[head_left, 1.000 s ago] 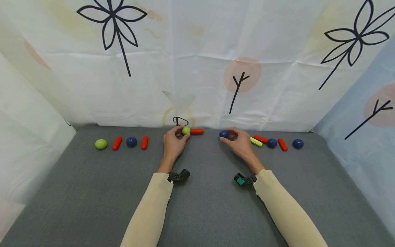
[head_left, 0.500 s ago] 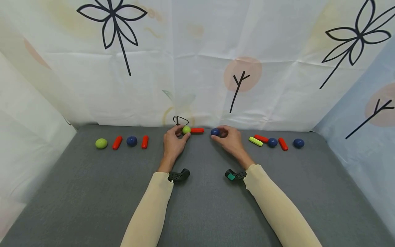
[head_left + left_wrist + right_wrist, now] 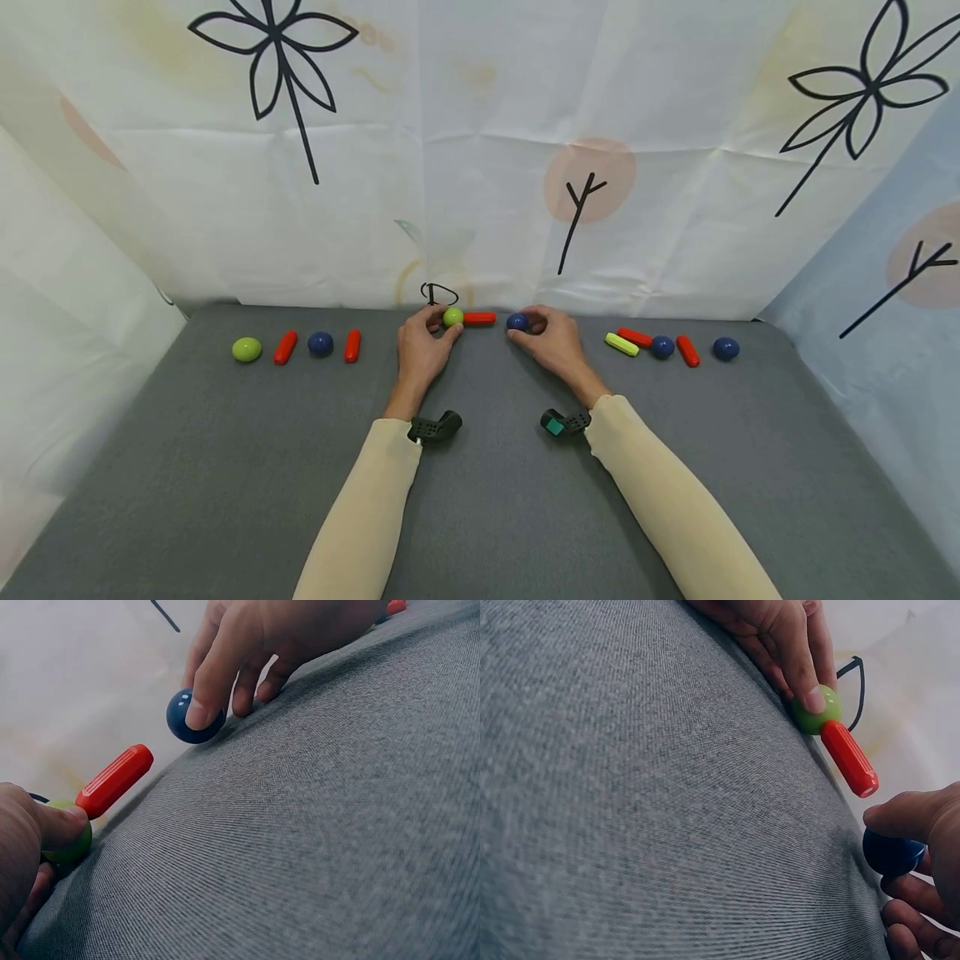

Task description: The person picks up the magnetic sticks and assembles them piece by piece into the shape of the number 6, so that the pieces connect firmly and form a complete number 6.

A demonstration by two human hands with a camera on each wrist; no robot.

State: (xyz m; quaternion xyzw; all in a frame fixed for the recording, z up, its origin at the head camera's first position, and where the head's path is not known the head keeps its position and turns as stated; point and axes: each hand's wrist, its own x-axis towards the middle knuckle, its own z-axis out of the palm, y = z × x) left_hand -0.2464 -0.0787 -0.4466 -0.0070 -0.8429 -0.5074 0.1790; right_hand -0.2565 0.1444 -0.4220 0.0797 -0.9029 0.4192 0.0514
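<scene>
1. At the worktop (image 3: 480, 500), the left grip (image 3: 422, 346) pinched a green ball (image 3: 453, 317), seemingly joined to a red stick (image 3: 480, 318).
2. The right grip (image 3: 557, 337) pinched a blue ball (image 3: 517, 322), not yet touching that stick.
3. Other balls (image 3: 321, 344) and sticks (image 3: 352, 346) lay either side, seemingly unjoined.

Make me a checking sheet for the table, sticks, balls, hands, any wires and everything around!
Surface: grey tabletop.
Job's things: red stick touches green ball; blue ball apart from stick.
Clutter: left, another green ball, two red sticks, another blue ball; right, lime stick, two more red sticks, two more blue balls.
Hands: left hand pinches green ball; right hand pinches blue ball.
Cables: thin dark curve, left corner; unclear.
Surroundings: white sheets, printed flowers.
</scene>
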